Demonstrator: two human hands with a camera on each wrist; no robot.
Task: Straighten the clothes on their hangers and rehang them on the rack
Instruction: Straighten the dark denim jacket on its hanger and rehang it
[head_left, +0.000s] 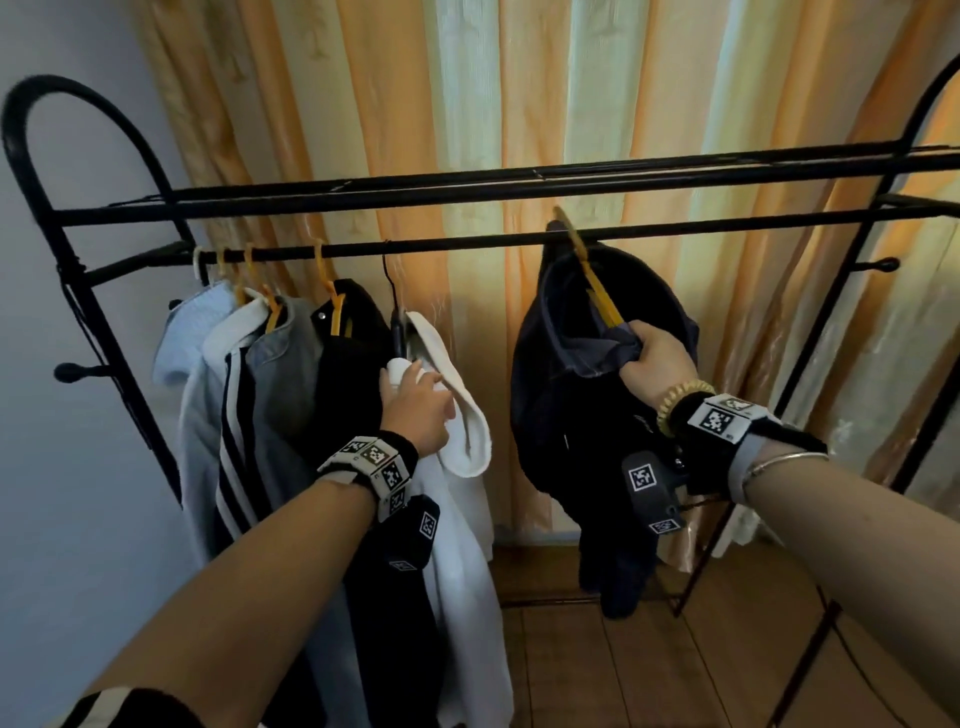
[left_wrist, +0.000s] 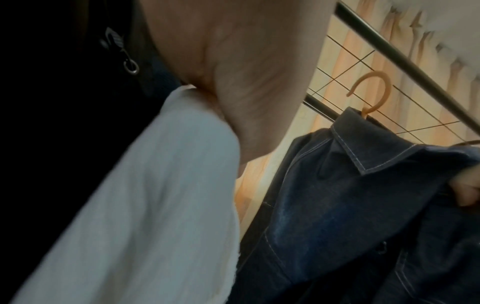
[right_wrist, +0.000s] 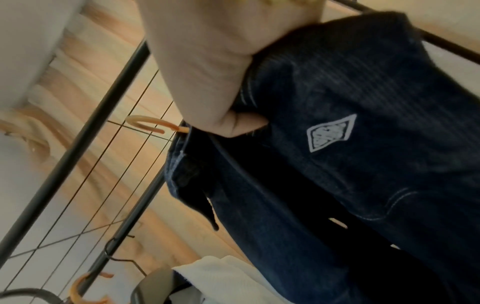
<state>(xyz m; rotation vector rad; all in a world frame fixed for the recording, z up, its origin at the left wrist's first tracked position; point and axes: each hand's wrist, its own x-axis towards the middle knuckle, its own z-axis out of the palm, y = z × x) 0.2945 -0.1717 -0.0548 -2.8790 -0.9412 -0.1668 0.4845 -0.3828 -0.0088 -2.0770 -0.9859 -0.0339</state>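
Five garments hung on the rack (head_left: 467, 244) at left; the left hand (head_left: 415, 410) gripped the white one (head_left: 467, 415), the right hand (head_left: 657, 358) clenched the dark jacket (head_left: 571, 395), crooked on its orange hanger (head_left: 597, 280), unstraightened

Dark denim jacket (head_left: 566, 395) bunched, crooked on orange hanger (head_left: 597, 283) – hook on black rack (head_left: 363, 249). White top (head_left: 462, 415) on black hanger – crumpled.
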